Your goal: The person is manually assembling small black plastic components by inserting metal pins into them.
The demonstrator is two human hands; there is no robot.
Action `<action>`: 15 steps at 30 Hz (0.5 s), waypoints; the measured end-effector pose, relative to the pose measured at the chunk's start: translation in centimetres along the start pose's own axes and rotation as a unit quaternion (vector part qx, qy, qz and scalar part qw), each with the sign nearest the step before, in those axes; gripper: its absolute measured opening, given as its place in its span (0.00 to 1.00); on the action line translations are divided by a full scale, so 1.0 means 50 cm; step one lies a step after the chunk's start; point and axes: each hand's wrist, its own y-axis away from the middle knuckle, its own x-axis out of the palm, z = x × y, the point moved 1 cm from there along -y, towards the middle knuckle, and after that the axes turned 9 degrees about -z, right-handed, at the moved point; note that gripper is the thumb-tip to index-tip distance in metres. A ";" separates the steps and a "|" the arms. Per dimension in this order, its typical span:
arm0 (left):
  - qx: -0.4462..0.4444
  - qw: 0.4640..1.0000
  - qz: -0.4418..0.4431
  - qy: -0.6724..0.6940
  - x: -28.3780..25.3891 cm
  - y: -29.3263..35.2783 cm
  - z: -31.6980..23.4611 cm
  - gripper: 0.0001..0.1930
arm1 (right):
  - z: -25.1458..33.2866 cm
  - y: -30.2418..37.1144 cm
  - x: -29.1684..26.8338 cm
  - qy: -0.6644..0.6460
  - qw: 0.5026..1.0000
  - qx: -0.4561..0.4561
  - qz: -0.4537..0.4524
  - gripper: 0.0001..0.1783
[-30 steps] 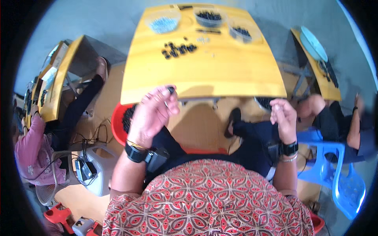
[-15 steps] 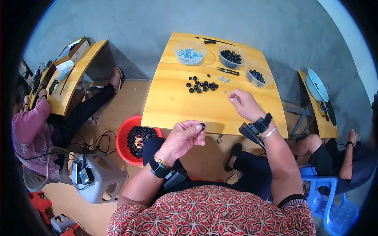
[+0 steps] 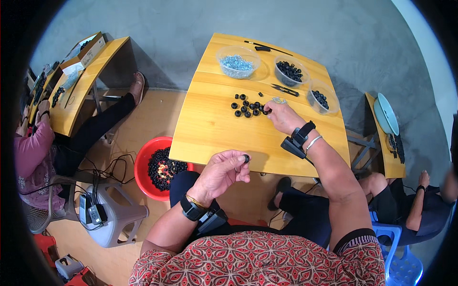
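Note:
In front of the table's near edge, my left hand [image 3: 223, 172] pinches a small black round part [image 3: 246, 158] between thumb and forefinger. My right hand [image 3: 285, 118] is over the table, its fingertips drawn together at the right end of a loose cluster of black round parts [image 3: 247, 114]. Whatever those fingers hold, if anything, is hidden. Just beyond them lies a small heap of silvery bits [image 3: 278, 100], partly covered by the hand. A pair of black thread snips [image 3: 285, 90] rests farther back.
Clear plastic tubs hold silvery-blue pieces [image 3: 237, 75] and black parts [image 3: 291, 81], with another black-filled tub [image 3: 323, 106] at right. A thin black rod [image 3: 267, 46] lies behind. Left of my knee stands a red basin [image 3: 139, 169]. People sit at side tables.
My right hand has moved left and down from above the table onto the edge of the black parts. My left hand keeps its pinch on the black round part.

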 end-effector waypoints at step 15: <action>0.001 1.000 -0.011 -0.002 -0.017 -0.007 0.005 0.08 | -0.010 -0.019 -0.022 0.073 0.996 0.058 -0.016 0.09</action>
